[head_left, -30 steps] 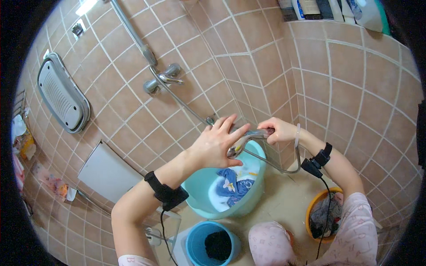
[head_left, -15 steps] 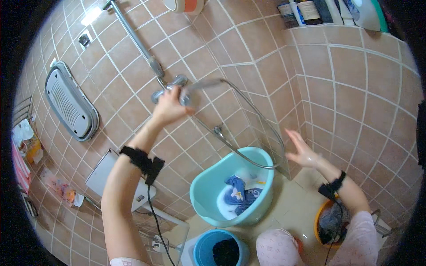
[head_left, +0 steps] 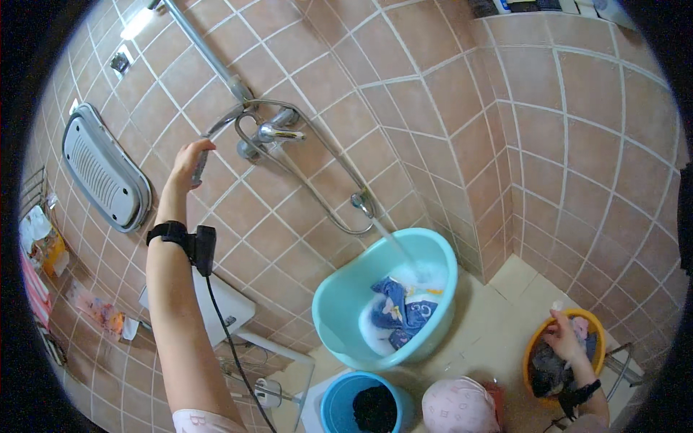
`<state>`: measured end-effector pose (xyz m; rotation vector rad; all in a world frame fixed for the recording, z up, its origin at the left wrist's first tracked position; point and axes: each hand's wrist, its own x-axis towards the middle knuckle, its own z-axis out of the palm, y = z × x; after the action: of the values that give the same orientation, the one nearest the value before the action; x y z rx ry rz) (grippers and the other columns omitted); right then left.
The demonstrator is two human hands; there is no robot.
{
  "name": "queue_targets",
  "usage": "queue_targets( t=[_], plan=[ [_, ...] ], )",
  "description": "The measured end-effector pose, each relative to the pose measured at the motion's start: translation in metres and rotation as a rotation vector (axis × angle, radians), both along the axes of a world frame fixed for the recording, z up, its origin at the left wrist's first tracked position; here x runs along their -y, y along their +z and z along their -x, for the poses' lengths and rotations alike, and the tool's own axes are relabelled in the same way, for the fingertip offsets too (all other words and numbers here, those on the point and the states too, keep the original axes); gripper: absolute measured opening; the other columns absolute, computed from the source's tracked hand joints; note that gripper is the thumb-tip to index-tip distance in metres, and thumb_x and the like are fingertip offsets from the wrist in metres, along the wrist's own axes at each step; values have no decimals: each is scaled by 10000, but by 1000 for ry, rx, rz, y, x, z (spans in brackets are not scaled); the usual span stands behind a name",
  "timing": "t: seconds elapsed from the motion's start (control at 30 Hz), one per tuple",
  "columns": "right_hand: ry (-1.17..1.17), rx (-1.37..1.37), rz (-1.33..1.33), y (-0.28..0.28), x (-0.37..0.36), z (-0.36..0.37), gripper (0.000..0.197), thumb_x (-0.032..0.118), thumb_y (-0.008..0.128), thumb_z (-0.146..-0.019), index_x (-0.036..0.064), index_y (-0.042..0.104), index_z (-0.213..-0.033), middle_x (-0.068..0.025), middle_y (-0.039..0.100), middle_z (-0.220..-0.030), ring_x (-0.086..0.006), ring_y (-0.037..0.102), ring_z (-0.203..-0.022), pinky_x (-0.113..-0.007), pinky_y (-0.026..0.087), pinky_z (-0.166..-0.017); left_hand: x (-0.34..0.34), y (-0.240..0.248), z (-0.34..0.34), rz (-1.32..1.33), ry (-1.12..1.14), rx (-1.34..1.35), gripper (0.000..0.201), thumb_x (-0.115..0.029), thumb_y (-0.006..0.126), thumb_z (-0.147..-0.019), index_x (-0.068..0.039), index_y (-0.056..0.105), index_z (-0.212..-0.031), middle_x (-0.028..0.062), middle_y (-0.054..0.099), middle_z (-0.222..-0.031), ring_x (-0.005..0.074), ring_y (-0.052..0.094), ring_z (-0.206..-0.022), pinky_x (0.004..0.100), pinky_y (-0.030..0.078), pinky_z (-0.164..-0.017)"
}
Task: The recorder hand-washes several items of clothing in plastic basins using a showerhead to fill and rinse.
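My left hand (head_left: pixel 189 164), raised at the wall, is closed round the shower head (head_left: pixel 201 166). Its metal hose (head_left: pixel 321 133) loops past the wall mixer tap (head_left: pixel 278 133). A thin stream of water falls into the turquoise tub (head_left: pixel 333 317), where blue printed clothes (head_left: pixel 404 314) lie in sudsy water. At lower right, my right hand (head_left: pixel 567 338) is over an orange basin (head_left: pixel 530 361), its bent fingers apart against the dark grey clothes (head_left: pixel 546 368) there. Whether it grips any cloth is not clear.
A blue bucket (head_left: pixel 332 404) with something black inside stands before the tub. Left of it are a white toilet cistern (head_left: pixel 231 317) and a pale rail. A grey folded board (head_left: pixel 108 169) hangs on the tiled wall. A metal-legged rack (head_left: pixel 621 368) stands beside the basin.
My left hand has moved left from the tap with the shower head, and the hose has swung left. My right hand has dropped from beside the tub to the orange basin.
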<state>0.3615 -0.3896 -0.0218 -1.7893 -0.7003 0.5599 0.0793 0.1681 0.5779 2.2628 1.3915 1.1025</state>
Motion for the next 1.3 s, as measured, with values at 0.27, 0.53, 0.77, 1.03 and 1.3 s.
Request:
queue_targets(
  t=[0.27,0.53,0.77,1.03,1.3],
  plan=[
    [-61,-30,82,-20,8,12,628,-63,635,-680,60,416,-1255,-87,464,-1136,-183,540,-892,-293,469,-784,-6,-20,63,96,145,52,460,-429,623,-566,-135,559,-914,47,464,-742,176,437,-561,383,354,-490],
    [4,24,137,-37,4,15,432,57,616,-734,11,510,-1150,-125,568,-1031,-201,560,-904,-300,470,-771,-10,-41,13,-86,46,74,632,-374,653,-574,-34,541,-1095,72,564,-826,167,508,-659,316,372,-497],
    [-41,-73,150,-55,12,22,388,54,623,-731,9,536,-1106,-128,584,-1046,-228,572,-925,-321,462,-819,-79,-52,-4,-221,-135,14,614,-312,647,-598,-12,538,-1124,68,593,-871,157,533,-763,265,408,-705],
    [-86,-180,149,-57,1,37,349,26,634,-716,7,554,-1055,-95,611,-962,-203,572,-884,-313,462,-810,-116,-86,-5,-226,-354,-103,671,-128,571,-695,-34,362,-1326,48,569,-1009,117,538,-834,236,433,-719],
    [12,-174,84,-126,-32,34,279,-21,601,-736,19,569,-1011,-38,596,-865,-153,584,-790,-281,487,-697,-180,-102,14,-768,161,-313,609,-179,597,-689,-45,413,-1253,198,591,-959,302,593,-896,364,454,-811]
  ],
)
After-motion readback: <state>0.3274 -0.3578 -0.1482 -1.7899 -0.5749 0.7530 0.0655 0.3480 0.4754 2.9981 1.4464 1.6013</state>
